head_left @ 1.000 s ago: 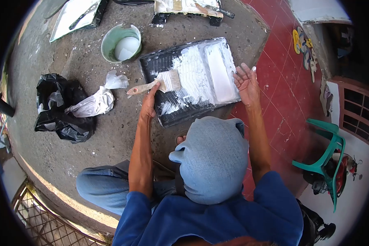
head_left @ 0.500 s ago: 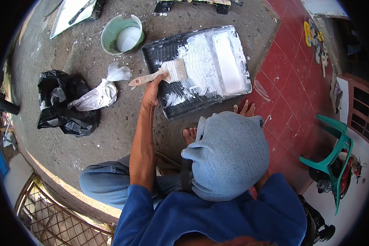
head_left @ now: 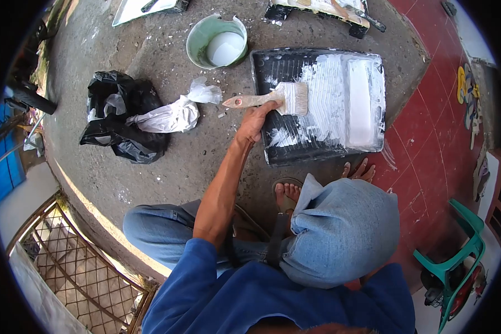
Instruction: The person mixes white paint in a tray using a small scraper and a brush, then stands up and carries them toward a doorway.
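Observation:
My left hand [head_left: 254,121] is closed on the handle of a wide paintbrush [head_left: 264,101]. The bristles point right and lie over the ribbed part of a black paint tray [head_left: 266,150], which is smeared with white paint. Along the tray's right side is a trough of smooth white paint [head_left: 362,103]. Only the fingers of my right hand [head_left: 360,170] show, spread on the floor just below the tray's lower right corner, beyond my raised knee. The knee hides the rest of that hand, and nothing is visible in it.
Above the tray's left corner stands a broken-rimmed green bucket [head_left: 216,42] with white paint inside. A black plastic bag [head_left: 129,146] and a white cloth bundle [head_left: 170,117] lie left. A paint-stained stand [head_left: 323,10] is above, sandals [head_left: 468,92] and a green chair [head_left: 473,220] right.
The view has shifted, so the tray, bucket and bag appear farther right. My left hand keeps its grip on the brush over the tray. My right fingers look more spread.

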`<state>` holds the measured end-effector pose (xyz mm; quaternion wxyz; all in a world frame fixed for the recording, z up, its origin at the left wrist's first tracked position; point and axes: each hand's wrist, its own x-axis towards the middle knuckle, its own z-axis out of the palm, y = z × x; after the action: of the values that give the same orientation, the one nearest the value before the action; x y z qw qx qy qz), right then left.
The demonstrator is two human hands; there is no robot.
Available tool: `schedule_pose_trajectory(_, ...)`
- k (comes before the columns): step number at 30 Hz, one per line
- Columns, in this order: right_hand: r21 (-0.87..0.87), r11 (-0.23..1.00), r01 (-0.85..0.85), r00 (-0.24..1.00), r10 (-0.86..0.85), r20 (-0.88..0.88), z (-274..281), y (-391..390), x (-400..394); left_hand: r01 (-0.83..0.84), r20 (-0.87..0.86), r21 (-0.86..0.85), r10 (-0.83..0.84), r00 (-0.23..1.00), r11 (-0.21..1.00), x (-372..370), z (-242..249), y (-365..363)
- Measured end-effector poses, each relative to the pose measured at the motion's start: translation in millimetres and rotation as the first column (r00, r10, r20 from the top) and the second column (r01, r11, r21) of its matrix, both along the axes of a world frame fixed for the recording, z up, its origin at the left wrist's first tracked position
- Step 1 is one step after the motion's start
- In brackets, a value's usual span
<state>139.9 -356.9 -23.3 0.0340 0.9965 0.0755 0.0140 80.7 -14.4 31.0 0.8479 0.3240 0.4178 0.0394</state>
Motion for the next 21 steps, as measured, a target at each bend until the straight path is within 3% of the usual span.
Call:
schedule_pose_trajectory(4, 0.071, 0.996, -0.059, 0.997, 0.056, 0.046, -29, 4, -15, -0.029, 0.002, -0.096, 0.029, 1.000, 0.995, 1, 2, 3)
schedule_pose_trajectory(8, -0.049, 0.997, -0.056, 0.992, 0.050, -0.117, -74, 5, -37, -0.098, 0.036, -0.096, 0.102, 0.994, 0.991, -8, 5, -1)
schedule_pose_trajectory(9, -0.016, 1.000, 0.017, 0.974, -0.021, -0.226, -76, 13, -42, -0.105, 0.042, -0.060, 0.108, 0.993, 0.993, -9, 8, -2)
schedule_pose_trajectory(12, 0.188, 0.977, 0.099, 0.945, -0.033, -0.327, -115, 9, -46, -0.070, -0.008, -0.035, 0.070, 0.998, 0.997, -12, 20, 4)
schedule_pose_trajectory(15, 0.223, 0.949, -0.224, 0.692, 0.316, -0.649, -115, 9, -27, -0.104, -0.008, -0.066, 0.104, 0.995, 0.992, -17, 43, 8)
schedule_pose_trajectory(18, 0.594, 0.802, -0.071, 0.754, 0.433, -0.494, -139, 2, -54, -0.185, 0.056, -0.007, 0.185, 0.981, 0.983, -24, 44, 6)
schedule_pose_trajectory(20, 0.461, 0.887, -0.015, 0.704, 0.336, -0.626, -134, -8, -65, -0.178, -0.006, 0.016, 0.178, 0.984, 0.984, -29, 52, 9)
schedule_pose_trajectory(21, 0.411, 0.912, 0.000, 0.648, 0.313, -0.694, -99, 4, -63, -0.258, 0.058, -0.012, 0.259, 0.964, 0.966, -26, 55, 4)
